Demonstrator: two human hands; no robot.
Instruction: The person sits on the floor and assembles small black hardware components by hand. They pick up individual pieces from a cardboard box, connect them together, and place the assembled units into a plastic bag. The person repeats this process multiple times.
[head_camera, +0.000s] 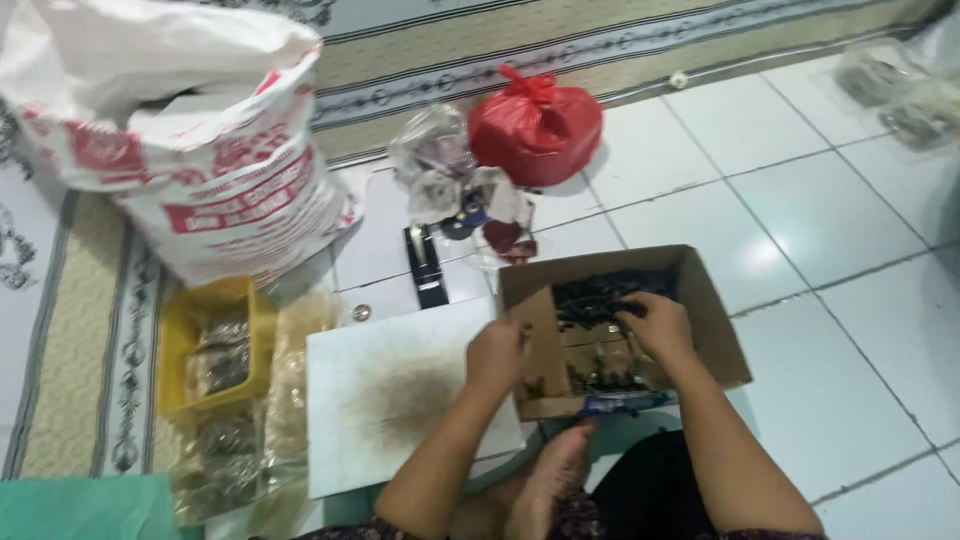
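The open brown cardboard box (715, 330) is steadied at its near-left wall by the left hand (495, 355), fingers curled on the flap. Inside, just beyond, small dark pieces (600, 295) are gathered under the right hand (655, 325), its fingers bent; whether any are pinched cannot be told. Leftward lies a smudged white board (400, 400); farther off, a knotted red plastic bag (535, 125).

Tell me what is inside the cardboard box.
The cardboard box holds a heap of small dark pieces and some clear packets. The right hand covers part of them; the left hand hides the near corner.

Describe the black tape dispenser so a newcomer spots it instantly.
Start at the big white printed sack upper left. Just right of its base, on the white tiles above the white board, stands the tape dispenser: small, black and narrow, unlike the crumpled bags around it.
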